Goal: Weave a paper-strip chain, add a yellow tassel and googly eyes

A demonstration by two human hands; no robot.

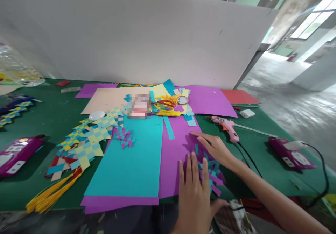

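Note:
My left hand (193, 181) lies palm down with its fingers stretched forward over the purple paper (169, 171) at the front. Close by on the right, my right hand (216, 148) reaches in with its fingers extended left, low over the same paper; some of its fingers are hidden. Beside and partly under both hands is a bunch of teal and purple paper strips (215, 181), and my left hand hides part of it. Whether my fingers press on the strips is unclear. To the left, a large teal sheet (131, 164) overlaps purple sheets.
A pink glue gun (228, 127) with a cord lies right of my hands, near a purple device (291, 153). Scissors (165, 104) and a tape roll (183, 100) sit behind. Woven paper pieces (88, 141) and a yellow tassel (49, 195) lie left. A white board (131, 38) stands behind.

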